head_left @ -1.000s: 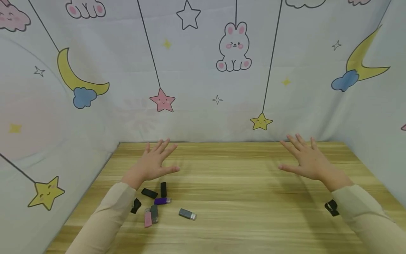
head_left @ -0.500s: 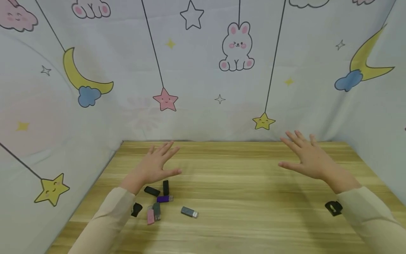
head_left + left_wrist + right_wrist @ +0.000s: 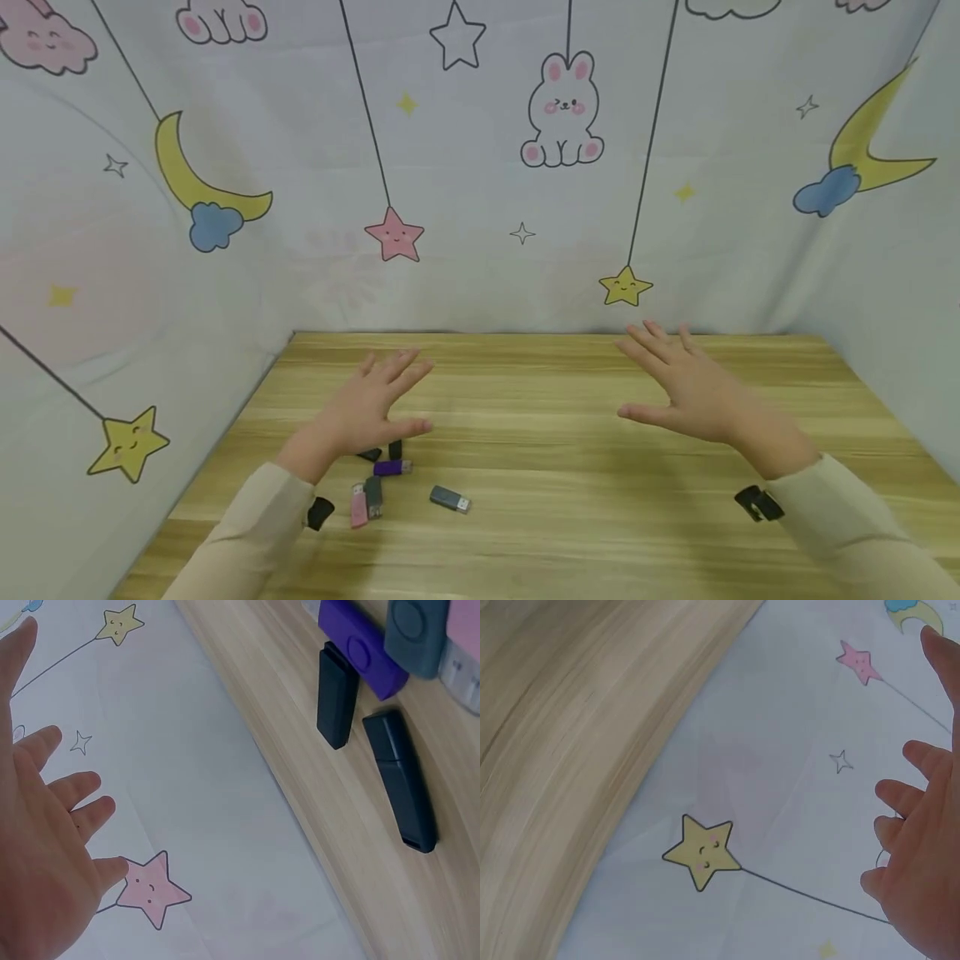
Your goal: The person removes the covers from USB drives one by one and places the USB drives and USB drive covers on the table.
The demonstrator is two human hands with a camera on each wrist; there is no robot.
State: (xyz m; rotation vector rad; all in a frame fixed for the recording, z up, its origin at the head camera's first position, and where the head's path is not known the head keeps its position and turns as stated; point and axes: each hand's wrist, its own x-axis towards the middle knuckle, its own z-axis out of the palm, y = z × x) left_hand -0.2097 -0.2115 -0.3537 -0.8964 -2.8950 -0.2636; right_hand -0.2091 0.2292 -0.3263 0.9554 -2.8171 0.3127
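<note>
My left hand (image 3: 360, 410) hovers over the table's left side, fingers spread, holding nothing. Just below it in the head view lie several USB flash drives: a purple one (image 3: 388, 468), a pink one (image 3: 359, 507), a dark grey one (image 3: 373, 498) beside the pink, and a lone grey one (image 3: 448, 498) to the right with its metal plug showing. Two black sticks are partly hidden by that hand; the left wrist view shows a short black stick (image 3: 337, 696) and a longer black stick (image 3: 403, 780). Over the right side floats my right hand (image 3: 690, 390), fingers spread, with nothing in it.
A wood-grain table (image 3: 540, 533) spreads beneath both hands. White cloth (image 3: 480, 183) printed with stars, moons and rabbits borders it at the back and both sides. Black straps sit at each wrist, including a right strap (image 3: 759, 503).
My right hand has moved left, toward the middle. The left hand has come slightly down in the head view and covers more of the black sticks. The flash drives keep their arrangement.
</note>
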